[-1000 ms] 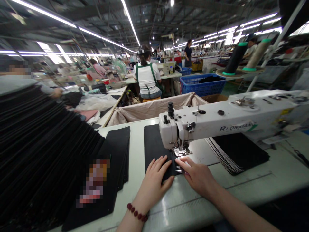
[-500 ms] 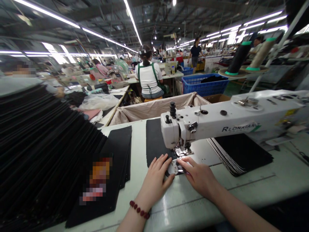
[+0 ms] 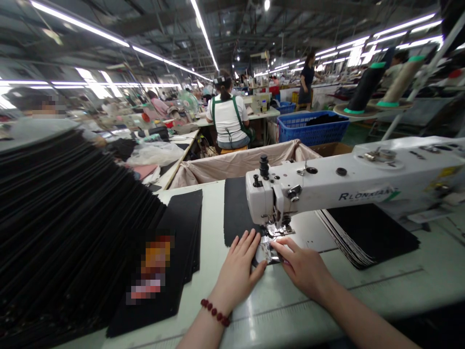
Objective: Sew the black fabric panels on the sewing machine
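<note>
A black flat panel lies on the pale green sewing table, partly under the head of a white sewing machine. My left hand rests flat on the panel's near part, fingers stretched forward. It wears a dark red bead bracelet. My right hand is beside a shiny metal piece just in front of the presser foot. Its fingers are bent together at that piece; whatever they grip is hidden. The needle area is partly covered by the machine head.
A tall leaning stack of black panels fills the left, with more black panels beside it. Another pile lies right, under the machine arm. Behind are a cloth-lined bin, a blue basket, thread cones and a seated co-worker.
The panel has shifted slightly away from me under the machine head, and my left hand has gone with it. The view has turned a little left. A person in the background has walked right.
</note>
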`<state>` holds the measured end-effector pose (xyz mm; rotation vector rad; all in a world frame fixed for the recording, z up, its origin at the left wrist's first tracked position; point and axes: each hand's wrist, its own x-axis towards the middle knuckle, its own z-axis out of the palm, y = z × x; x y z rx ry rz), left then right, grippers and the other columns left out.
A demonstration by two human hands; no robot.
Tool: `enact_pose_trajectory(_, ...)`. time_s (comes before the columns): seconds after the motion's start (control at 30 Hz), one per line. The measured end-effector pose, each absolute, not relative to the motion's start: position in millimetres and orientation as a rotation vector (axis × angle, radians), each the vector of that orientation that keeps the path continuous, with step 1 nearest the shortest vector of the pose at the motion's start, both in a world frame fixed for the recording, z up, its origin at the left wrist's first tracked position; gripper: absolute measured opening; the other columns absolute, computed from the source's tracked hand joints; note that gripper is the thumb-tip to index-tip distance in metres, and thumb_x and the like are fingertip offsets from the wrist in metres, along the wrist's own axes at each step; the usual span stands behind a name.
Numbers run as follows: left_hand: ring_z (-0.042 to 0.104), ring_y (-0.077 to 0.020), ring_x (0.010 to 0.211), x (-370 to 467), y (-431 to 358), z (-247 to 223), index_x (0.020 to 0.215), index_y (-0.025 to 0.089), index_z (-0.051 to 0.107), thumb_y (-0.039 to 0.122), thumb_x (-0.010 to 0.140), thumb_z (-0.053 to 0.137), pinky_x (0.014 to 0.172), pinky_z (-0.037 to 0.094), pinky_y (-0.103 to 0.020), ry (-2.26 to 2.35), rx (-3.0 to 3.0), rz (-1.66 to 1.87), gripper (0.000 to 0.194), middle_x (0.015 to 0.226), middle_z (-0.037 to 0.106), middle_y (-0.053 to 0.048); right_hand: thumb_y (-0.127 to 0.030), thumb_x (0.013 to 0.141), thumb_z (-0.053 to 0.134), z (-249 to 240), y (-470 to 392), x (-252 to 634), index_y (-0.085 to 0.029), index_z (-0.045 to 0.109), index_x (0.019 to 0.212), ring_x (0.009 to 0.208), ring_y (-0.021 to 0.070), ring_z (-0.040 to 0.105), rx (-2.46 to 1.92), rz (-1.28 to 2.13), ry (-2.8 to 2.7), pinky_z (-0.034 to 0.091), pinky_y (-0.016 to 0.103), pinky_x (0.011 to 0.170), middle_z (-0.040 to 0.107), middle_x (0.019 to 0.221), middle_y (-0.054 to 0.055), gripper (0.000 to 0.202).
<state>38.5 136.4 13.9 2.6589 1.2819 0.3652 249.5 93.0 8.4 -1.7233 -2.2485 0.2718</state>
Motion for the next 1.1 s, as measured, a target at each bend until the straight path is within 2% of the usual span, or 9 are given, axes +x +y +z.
enact_pose_trajectory(0.33,0.019,-0.0244,0.141,38.4,136.3,12.0,0.147,0.027,0.019,0.045,0.093,0.043,0.114,0.021,-0.050,1.278,2.688,0.395,0.062,0.153,0.021,-0.004,-0.017,0.085,0.043,12.3,92.3,248.4,-0.030,0.043,0.134,0.098,0.0198,0.062,-1.734,0.282,-2.247,0.049,0.031,0.077,0.049,0.134,0.001,0.051)
enact_pose_trajectory(1.1,0.015,-0.0231,0.142,38.6,137.5,11.2,0.148,0.025,0.015,0.047,0.093,0.040,0.115,0.020,-0.048,1.290,2.722,0.327,0.064,0.155,0.017,-0.003,-0.016,0.084,0.043,12.7,93.0,248.2,-0.030,0.045,0.132,0.094,0.0195,0.063,-1.728,0.284,-2.247,0.049,0.031,0.076,0.050,0.134,0.002,0.050)
